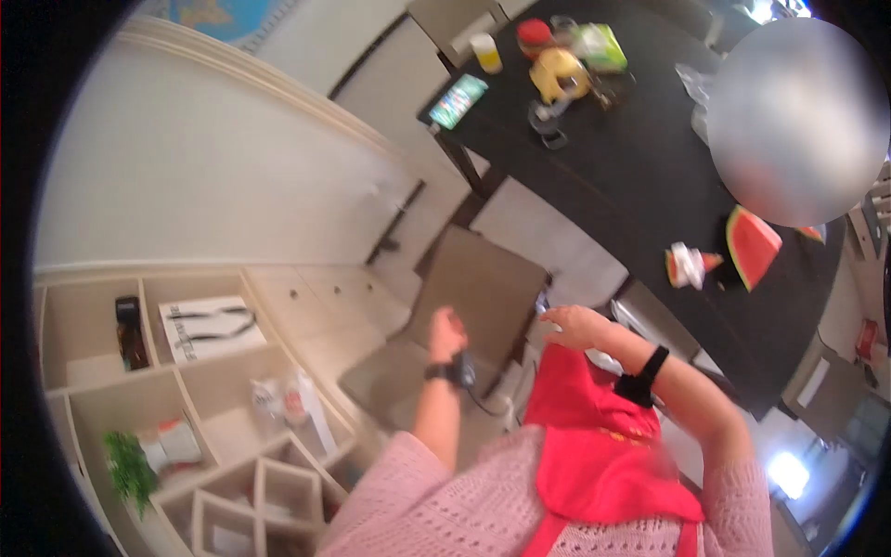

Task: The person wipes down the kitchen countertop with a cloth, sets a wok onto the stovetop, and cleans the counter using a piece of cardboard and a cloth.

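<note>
My left hand is raised in front of the grey-brown chair; its fingers are foreshortened and blurred, and nothing visible sticks out of it. A dark band with a small device sits on that wrist. My right hand reaches leftward above the red apron I wear, its fingers stretched out with nothing in them. A black strap circles the right forearm. The two hands are apart. Neither touches the dark table beyond.
Watermelon and a crumpled white tissue lie on the table. At its far end are a phone, a cup and several packages. A person sits at the right, face blurred. White shelves stand at the left.
</note>
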`<state>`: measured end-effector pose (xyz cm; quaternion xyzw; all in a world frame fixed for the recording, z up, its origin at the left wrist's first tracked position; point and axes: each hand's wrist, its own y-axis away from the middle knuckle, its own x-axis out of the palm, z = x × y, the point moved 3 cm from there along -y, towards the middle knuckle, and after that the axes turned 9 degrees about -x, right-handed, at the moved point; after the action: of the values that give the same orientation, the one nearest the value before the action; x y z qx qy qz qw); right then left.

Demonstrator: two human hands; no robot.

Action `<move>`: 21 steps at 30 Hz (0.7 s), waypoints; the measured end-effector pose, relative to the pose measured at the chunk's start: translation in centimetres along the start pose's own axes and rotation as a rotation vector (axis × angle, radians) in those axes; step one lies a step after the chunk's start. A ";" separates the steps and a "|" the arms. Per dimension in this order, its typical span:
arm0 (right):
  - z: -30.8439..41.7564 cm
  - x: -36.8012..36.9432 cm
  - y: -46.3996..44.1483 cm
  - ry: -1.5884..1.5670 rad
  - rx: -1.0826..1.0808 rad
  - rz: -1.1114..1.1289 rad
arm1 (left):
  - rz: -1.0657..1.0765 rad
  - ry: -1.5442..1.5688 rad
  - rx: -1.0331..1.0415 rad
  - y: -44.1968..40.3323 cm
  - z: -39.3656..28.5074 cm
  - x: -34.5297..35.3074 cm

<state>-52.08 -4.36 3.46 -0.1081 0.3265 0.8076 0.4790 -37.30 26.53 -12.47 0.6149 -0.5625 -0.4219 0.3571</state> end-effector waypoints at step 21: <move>-12.7 22.1 47.1 -0.513 0.593 -0.626 | -0.287 -1.313 0.468 3.7 17.7 0.6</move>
<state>-104.98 -12.28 2.97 0.1419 0.3656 0.4981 0.7734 -55.04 26.19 -16.06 0.3621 -0.6508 -0.6163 -0.2561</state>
